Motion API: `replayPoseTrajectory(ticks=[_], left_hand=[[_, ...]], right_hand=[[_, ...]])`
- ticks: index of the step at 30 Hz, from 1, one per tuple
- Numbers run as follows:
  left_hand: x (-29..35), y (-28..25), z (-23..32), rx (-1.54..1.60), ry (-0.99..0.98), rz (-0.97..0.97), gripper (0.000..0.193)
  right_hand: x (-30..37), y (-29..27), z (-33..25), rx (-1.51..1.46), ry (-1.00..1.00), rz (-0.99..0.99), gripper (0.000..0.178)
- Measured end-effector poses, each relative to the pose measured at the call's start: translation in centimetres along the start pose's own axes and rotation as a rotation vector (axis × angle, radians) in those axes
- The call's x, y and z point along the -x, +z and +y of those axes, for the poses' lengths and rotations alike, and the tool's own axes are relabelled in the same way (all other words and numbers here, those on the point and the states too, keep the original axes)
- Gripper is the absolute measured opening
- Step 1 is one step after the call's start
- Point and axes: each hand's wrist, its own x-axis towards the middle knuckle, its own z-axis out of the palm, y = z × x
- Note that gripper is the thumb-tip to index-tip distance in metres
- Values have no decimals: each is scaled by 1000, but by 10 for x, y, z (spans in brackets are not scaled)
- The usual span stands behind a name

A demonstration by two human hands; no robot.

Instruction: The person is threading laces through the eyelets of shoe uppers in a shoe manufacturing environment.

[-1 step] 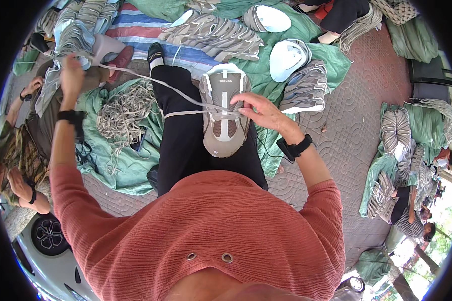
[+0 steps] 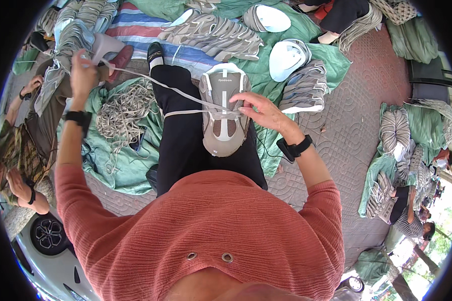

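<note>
A grey shoe upper [image 2: 229, 138] with white trim rests on my lap between my thighs, its rounded toe toward me. A pale flat shoelace [image 2: 181, 93] runs from its eyelets up to the left, and another length crosses to my left thigh. My left hand [image 2: 84, 75], slightly blurred, is raised at the far left with its fingers closed around the far end of that lace. On the upper's right side, my right hand [image 2: 263, 111] pinches the lace by the eyelets with thumb and fingers.
A tangled heap of laces [image 2: 123, 115] lies on green sheeting left of my legs. Stacked shoe uppers [image 2: 213, 36] sit ahead on a striped sheet, with more stacks [image 2: 306, 85] to the right. Another person's hand [image 2: 32, 86] is at the left, near a white container [image 2: 107, 46].
My left hand has shifted slightly to the right, and the lace running to it hangs a little slacker. My right hand and the shoe upper stay put.
</note>
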Motion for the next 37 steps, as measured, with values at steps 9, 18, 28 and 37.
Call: replayPoseTrajectory(ticks=[9,18,28,37], left_hand=[[108,44,261,572,600,-381,7],[116,69,285,565,780,-545,18],[114,70,276,730,551,-849,16],[97,75,260,777,736,-769,16]], right_hand=[[18,31,20,-65,97,384,14],[17,42,14,16,-118,390,25],[12,62,7,-152,-189,586,13],[0,92,4,-640,1,427,12]])
